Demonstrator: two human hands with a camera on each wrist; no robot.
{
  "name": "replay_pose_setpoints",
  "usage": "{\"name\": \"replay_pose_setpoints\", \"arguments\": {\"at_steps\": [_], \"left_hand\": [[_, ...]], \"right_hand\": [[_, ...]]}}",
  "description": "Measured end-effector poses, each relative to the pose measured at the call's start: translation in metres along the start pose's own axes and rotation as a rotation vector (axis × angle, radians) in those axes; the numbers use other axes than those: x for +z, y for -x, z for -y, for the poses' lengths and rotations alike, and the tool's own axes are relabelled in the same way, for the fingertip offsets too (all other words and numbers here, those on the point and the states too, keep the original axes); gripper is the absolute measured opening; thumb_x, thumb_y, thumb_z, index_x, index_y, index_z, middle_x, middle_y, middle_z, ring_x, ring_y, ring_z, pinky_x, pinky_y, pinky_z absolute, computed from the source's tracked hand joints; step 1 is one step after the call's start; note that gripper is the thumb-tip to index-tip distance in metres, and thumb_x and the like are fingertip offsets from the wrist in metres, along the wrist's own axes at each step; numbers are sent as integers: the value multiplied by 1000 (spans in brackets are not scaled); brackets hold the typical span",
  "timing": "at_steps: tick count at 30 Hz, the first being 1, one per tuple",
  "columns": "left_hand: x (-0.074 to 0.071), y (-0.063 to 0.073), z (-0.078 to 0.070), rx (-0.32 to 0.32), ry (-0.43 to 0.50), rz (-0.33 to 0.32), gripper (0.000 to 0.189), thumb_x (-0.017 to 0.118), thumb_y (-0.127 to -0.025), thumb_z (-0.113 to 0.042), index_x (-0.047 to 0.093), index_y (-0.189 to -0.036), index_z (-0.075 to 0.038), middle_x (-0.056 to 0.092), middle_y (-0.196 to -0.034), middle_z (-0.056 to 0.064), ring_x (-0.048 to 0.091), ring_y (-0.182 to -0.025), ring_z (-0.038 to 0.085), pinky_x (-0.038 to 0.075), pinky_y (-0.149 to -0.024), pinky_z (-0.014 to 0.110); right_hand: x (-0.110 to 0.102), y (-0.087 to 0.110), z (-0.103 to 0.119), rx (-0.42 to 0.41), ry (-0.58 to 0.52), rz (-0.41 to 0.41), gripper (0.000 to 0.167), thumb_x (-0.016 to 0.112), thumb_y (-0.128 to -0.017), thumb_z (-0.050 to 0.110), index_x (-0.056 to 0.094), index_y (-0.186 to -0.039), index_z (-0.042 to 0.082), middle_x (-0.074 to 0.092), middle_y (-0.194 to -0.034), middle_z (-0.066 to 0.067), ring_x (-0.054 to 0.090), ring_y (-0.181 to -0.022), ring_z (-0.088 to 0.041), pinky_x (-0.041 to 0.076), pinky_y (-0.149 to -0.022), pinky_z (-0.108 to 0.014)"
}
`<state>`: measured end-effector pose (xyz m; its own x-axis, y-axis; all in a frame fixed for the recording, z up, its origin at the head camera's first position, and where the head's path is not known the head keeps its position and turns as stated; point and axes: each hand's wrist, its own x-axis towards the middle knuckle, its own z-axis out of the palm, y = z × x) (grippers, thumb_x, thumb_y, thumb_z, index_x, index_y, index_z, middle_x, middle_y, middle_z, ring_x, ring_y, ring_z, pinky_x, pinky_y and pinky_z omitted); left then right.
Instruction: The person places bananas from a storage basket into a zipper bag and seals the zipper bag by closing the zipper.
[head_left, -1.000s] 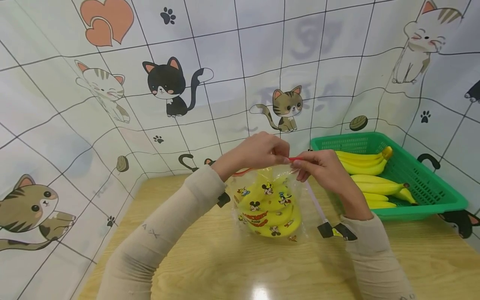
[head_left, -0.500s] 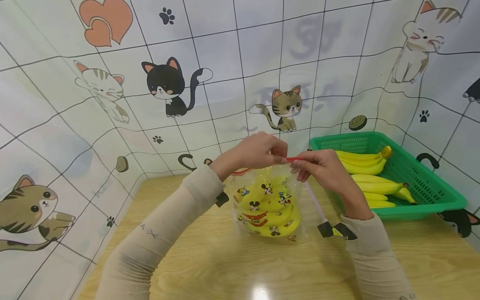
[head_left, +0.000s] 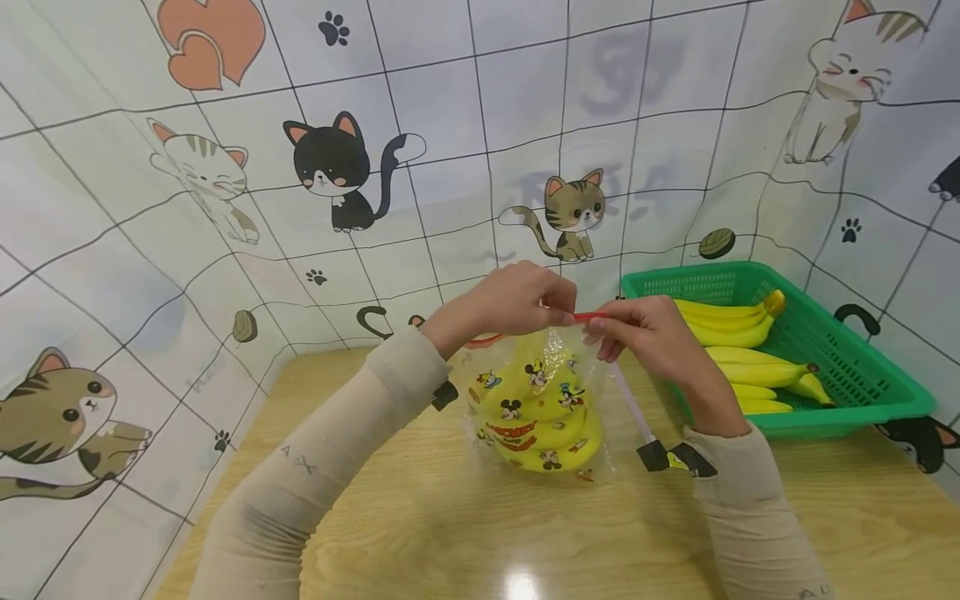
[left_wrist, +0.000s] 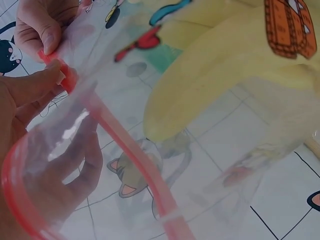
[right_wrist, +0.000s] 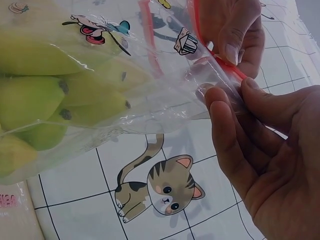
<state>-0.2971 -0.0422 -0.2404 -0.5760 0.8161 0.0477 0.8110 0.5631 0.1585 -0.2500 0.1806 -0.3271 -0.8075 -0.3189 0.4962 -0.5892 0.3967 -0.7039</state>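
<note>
A clear zip bag [head_left: 517, 417] with a red closure strip and cartoon prints stands upright on the table. Yellow bananas [head_left: 577, 446] fill it, and their dark tips show in the right wrist view. Near the right corner, the thumb and fingers of my left hand [head_left: 517, 300] pinch the red strip [left_wrist: 132, 150]. My right hand [head_left: 645, 333] pinches the same strip at that corner, just beside the left. Farther left the two red edges stand apart, so the mouth gapes there, as the left wrist view shows. Some of my left fingers [left_wrist: 90, 155] appear through the plastic.
A green basket [head_left: 840, 421] with several banana bunches [head_left: 757, 367] stands at the right, close to my right wrist. The wooden table [head_left: 450, 533] meets a cat-patterned cloth [head_left: 450, 167] behind and at both sides. A pale strap [head_left: 632, 404] hangs by my right sleeve.
</note>
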Motion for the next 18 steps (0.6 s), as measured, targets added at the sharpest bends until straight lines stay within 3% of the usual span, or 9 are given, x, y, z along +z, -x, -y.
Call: {"name": "replay_pose_setpoints", "arguments": {"at_steps": [18], "left_hand": [[0, 4, 3, -12, -31, -12, 14, 62, -103, -31, 72, -98, -22, 72, -95, -9, 62, -86, 8, 51, -76, 27]], "right_hand": [[-1, 0, 0, -5, 30, 3, 15, 64, -101, 6, 77, -96, 0, 75, -79, -15, 68, -58, -13, 61, -59, -29]]}}
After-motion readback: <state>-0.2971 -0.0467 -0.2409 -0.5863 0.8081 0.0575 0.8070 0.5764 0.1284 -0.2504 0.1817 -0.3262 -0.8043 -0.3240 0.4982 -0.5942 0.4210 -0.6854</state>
